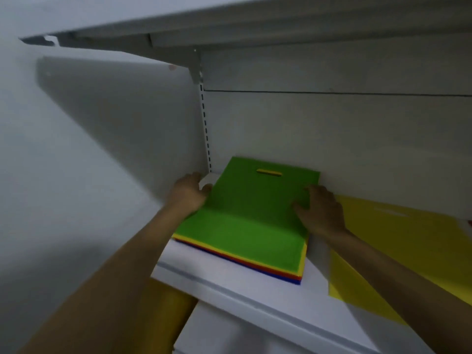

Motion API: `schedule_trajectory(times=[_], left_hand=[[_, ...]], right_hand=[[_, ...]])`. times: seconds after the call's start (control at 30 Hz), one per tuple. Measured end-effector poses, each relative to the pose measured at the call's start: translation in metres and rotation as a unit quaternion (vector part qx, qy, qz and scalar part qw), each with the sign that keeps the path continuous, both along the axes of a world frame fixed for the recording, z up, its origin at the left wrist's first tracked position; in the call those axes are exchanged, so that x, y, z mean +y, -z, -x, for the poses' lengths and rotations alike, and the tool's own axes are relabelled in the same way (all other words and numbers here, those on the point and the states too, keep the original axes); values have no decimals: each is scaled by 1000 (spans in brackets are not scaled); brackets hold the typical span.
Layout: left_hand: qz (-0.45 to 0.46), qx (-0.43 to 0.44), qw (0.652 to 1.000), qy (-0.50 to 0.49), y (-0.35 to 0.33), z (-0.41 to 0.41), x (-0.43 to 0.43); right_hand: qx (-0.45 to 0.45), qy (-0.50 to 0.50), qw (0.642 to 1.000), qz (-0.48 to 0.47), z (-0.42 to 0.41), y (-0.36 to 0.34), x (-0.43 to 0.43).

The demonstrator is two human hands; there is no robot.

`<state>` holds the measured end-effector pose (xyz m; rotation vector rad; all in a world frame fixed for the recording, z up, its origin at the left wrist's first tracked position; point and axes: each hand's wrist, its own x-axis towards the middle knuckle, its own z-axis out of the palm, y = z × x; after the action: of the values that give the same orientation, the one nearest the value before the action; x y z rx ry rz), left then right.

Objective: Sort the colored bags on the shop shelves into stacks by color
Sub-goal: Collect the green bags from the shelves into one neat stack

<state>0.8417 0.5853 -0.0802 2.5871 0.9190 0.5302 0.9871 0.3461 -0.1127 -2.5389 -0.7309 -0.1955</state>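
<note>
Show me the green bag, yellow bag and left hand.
green bag (245, 213), head view, middle of its top face.
yellow bag (408, 231), head view, bare flat face.
left hand (187, 192), head view, back of the hand.

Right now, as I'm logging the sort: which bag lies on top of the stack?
The green bag, touched by left hand and right hand; the other bags show only as yellow, red and blue edges beneath it.
</note>
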Motion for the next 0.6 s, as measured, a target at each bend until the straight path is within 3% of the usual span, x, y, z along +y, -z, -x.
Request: schedule_trajectory(times=[0.13, 0.23, 0.43, 0.6], left_hand=[[86, 66, 992, 59, 25, -17, 17], [109, 33, 990, 79, 42, -20, 24], [94, -37, 988, 113, 49, -25, 26], [79, -104, 985, 109, 55, -25, 32]], right_hand=[[63, 45, 996, 35, 4, 11, 14], [67, 54, 995, 50, 9, 23, 17], [-53, 107, 983, 139, 21, 13, 16], [-135, 128, 973, 138, 31, 11, 19]])
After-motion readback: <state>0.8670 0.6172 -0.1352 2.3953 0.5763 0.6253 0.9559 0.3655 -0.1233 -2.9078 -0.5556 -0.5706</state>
